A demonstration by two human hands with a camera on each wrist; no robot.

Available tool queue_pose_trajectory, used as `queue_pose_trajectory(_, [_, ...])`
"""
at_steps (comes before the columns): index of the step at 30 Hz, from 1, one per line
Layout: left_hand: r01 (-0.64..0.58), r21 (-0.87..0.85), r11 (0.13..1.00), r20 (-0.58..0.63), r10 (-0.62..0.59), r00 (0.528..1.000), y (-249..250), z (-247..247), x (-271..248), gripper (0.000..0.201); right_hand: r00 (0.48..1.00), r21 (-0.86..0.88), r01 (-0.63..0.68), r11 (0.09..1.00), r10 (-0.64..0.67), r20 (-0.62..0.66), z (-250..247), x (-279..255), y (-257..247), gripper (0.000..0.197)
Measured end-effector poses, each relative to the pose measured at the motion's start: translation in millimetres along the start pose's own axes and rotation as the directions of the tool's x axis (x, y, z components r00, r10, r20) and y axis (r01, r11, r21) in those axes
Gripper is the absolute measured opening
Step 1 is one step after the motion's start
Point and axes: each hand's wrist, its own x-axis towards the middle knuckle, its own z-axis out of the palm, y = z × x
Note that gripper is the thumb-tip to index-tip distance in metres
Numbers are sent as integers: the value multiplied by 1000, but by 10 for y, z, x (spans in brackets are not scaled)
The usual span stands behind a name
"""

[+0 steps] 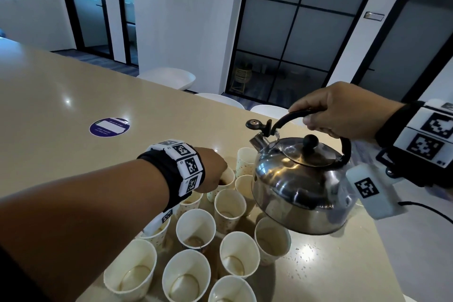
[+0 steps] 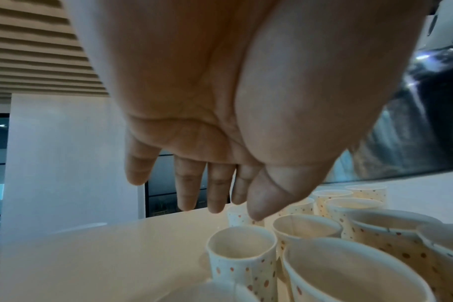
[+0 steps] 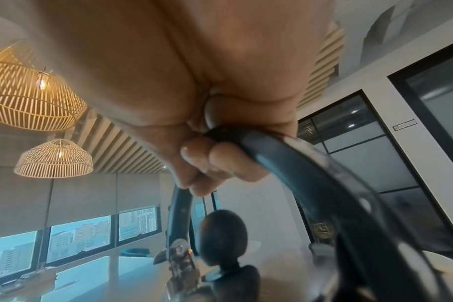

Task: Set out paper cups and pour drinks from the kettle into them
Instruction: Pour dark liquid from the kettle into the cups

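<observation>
A steel kettle (image 1: 299,189) with a black lid knob (image 3: 222,230) hangs above the cups, tipped a little toward its spout (image 1: 257,141). My right hand (image 1: 316,122) grips its black handle (image 3: 285,159). Several white dotted paper cups (image 1: 196,228) stand clustered on the beige table (image 1: 61,105), some with a little brown drink at the bottom. My left hand (image 1: 221,174) reaches over a far cup (image 1: 226,180) that holds dark liquid. Its fingers (image 2: 217,194) point down, straight and relaxed, just above the cups (image 2: 242,245). Whether they touch a rim is unclear.
A round purple sticker (image 1: 109,127) lies on the table to the far left. White chairs (image 1: 169,77) stand along the far edge. The table's right edge (image 1: 382,240) runs close beside the cups. Glass partitions stand behind.
</observation>
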Motion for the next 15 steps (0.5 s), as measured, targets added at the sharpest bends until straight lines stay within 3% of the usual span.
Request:
queue_pose_trajectory(5, [-120,3,993,-57,120,991,252,31,24,33,1000,-62,16,998,-17,-8,-130,-125,39,26])
queue_pose_trajectory(9, [-210,31,977,14,209,978,375,255,165,36,1000,-140,4,990,0,28,-107,-174,96,26])
queue_pose_trajectory(15, [-211,154,965,-20,217,976,526,234,110,40,996,-214,-5,977,23,83,-74,-217,155,28])
